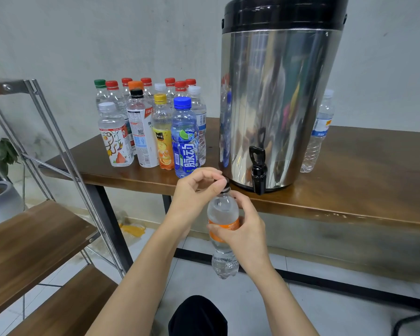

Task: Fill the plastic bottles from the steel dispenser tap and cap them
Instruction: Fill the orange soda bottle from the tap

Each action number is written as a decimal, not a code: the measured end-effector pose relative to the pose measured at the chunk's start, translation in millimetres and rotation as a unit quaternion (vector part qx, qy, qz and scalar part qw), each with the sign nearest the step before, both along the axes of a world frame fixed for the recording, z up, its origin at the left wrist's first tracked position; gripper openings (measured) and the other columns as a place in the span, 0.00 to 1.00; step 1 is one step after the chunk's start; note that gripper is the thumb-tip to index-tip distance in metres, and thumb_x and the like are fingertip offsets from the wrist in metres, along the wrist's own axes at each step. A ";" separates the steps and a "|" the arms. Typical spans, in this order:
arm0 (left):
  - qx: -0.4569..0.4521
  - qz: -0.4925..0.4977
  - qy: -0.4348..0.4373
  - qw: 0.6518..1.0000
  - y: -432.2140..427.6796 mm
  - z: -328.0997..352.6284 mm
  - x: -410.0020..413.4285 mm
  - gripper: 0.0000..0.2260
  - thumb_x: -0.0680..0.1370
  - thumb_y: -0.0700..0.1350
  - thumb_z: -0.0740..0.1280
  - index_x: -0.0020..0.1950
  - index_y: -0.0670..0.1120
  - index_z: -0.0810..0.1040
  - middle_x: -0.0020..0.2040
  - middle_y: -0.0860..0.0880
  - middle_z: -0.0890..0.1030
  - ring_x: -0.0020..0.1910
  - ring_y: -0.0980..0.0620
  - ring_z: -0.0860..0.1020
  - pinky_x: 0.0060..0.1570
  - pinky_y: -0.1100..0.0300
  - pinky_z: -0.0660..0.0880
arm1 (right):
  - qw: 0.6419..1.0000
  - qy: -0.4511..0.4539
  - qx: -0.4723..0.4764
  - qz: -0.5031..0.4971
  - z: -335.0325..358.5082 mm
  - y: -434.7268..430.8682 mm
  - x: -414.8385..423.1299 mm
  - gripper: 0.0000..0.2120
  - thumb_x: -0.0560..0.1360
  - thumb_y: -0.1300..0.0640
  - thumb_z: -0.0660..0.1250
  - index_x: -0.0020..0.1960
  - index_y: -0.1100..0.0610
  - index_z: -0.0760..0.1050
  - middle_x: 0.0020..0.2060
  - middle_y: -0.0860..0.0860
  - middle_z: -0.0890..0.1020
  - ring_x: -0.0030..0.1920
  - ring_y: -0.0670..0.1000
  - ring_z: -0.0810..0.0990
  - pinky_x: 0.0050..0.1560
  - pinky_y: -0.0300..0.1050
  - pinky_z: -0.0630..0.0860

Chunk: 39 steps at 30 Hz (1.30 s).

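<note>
A clear plastic bottle with an orange label (222, 209) is held upright in front of the table edge, left of and below the black tap (258, 169) of the steel dispenser (280, 100). My right hand (246, 229) grips the bottle round its labelled middle. My left hand (197, 190) pinches the black cap (226, 186) on the bottle's neck from above. The bottle looks filled with clear liquid.
Several capped bottles (150, 122) stand in a cluster on the wooden table (349, 170), left of the dispenser. One clear bottle (319, 132) stands behind the dispenser on the right. A metal-and-wood shelf (34, 238) stands at the left, with a potted plant (3, 151) behind it.
</note>
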<state>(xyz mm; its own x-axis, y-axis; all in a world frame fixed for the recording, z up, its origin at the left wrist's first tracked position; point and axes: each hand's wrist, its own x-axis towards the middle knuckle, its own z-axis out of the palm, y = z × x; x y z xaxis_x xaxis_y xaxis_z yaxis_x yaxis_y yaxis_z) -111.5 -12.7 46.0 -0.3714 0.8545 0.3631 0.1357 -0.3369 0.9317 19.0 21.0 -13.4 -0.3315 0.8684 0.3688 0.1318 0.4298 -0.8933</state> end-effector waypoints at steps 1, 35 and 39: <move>-0.005 -0.004 0.003 1.000 1.1 -0.3 -1.0 0.05 0.78 0.38 0.69 0.47 0.46 0.82 0.49 0.54 0.85 0.50 0.59 0.81 0.49 0.65 0.76 | 1.000 0.003 -0.001 -0.002 -0.3 0.4 0.0 0.35 0.60 0.53 0.84 0.58 0.33 0.69 0.57 0.38 0.78 0.58 0.42 0.77 0.55 0.38 0.76; -0.031 0.019 0.076 0.996 -0.8 2.0 -7.8 0.19 0.72 0.51 0.75 0.61 0.55 0.75 0.51 0.57 0.84 0.57 0.56 0.80 0.65 0.49 0.72 | 1.000 -0.007 -0.002 0.012 0.9 1.7 -8.9 0.35 0.61 0.52 0.83 0.61 0.35 0.70 0.58 0.39 0.79 0.57 0.44 0.78 0.56 0.47 0.78; -0.027 -0.026 0.045 0.998 -2.4 1.4 -14.3 0.13 0.78 0.40 0.69 0.61 0.49 0.73 0.51 0.50 0.86 0.54 0.51 0.83 0.59 0.54 0.76 | 1.000 -0.004 -0.005 0.023 0.4 0.9 -9.4 0.35 0.61 0.53 0.83 0.60 0.34 0.70 0.57 0.39 0.78 0.58 0.43 0.77 0.57 0.46 0.78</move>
<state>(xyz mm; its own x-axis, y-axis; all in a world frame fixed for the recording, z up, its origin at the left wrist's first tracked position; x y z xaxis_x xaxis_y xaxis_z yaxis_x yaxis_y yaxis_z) -125.7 -15.0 47.4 -0.2940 0.8911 0.3456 0.2024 -0.2953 0.9337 9.6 21.9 -13.0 -0.3744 0.8557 0.3572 0.1201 0.4267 -0.8964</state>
